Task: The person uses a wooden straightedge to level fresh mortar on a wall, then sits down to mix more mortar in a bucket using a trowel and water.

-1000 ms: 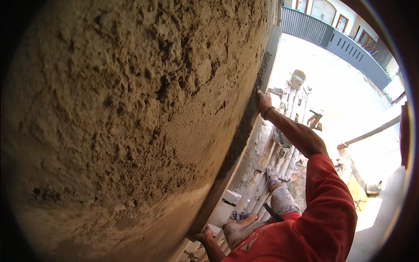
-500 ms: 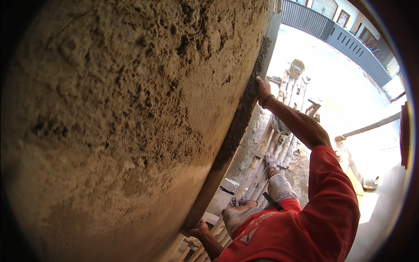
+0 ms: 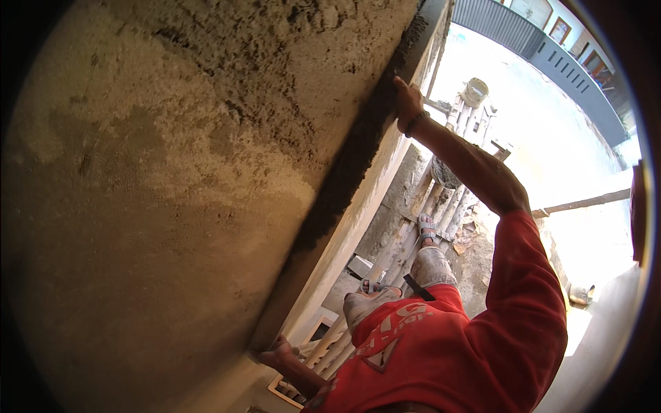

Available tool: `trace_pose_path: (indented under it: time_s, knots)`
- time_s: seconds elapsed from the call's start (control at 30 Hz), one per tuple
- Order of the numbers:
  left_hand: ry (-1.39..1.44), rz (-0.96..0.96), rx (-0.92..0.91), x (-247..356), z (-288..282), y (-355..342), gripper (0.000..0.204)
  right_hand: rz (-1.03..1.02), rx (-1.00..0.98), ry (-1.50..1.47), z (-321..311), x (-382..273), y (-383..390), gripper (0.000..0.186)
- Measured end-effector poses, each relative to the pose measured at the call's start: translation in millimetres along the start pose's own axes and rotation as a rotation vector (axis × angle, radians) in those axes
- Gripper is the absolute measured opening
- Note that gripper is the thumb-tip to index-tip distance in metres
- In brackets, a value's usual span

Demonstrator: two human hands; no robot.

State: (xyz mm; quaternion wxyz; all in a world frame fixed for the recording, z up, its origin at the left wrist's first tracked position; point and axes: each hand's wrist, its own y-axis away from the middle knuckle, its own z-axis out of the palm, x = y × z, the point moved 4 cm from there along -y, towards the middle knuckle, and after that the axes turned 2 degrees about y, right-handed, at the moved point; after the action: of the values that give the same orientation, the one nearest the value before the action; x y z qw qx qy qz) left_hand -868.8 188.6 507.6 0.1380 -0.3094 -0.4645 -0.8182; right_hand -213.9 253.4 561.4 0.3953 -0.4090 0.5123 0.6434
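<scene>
A long, straight screed board (image 3: 327,210), its edge dark with wet mortar, lies slantwise along the plastered wall (image 3: 172,227). My right hand (image 3: 408,104) grips its upper part, with the thumb over the mortar-covered edge. Near the lower end, my left hand (image 3: 279,355) is closed on the board. The wall's upper part is rough and pitted; lower down, the plaster looks smoother and damp. Fingers on the board's far side are hidden from sight.
I stand in sandals on a scaffold of bamboo poles (image 3: 451,213). A bucket of mortar (image 3: 445,173) sits by my feet, with another bucket (image 3: 475,91) farther along. A wooden pole (image 3: 585,203) crosses at the right. A grey fence (image 3: 575,86) stands beyond.
Both hands have moved left with the board, across the wall. The view has shifted too, with more of the smooth lower plaster showing. Both hands keep their hold.
</scene>
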Motion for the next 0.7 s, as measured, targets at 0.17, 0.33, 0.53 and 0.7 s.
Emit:
trace_pose_path:
  time_s: [0.17, 0.33, 0.53, 0.7]
  knots:
    - [-0.084, 0.016, -0.061, 55.3, -27.4, -35.2, 0.047, -0.015, -0.309, -0.028, 4.1, -35.0, 44.1, 0.024]
    - [-0.039, -0.017, -0.208, 75.5, -42.3, -41.9, 0.046, 0.032, -0.46, -0.197, -27.2, -31.7, 72.1, 0.015]
    - [-0.042, 0.08, -0.197, 66.9, -54.6, -10.2, 0.047, 0.147, -0.45, -0.334, -98.1, 55.2, 59.8, 0.019]
    - [-0.044, 0.085, -0.094, 65.1, -96.5, -42.8, 0.053, 0.257, -0.38, -0.307, -140.6, 114.0, 69.5, 0.018]
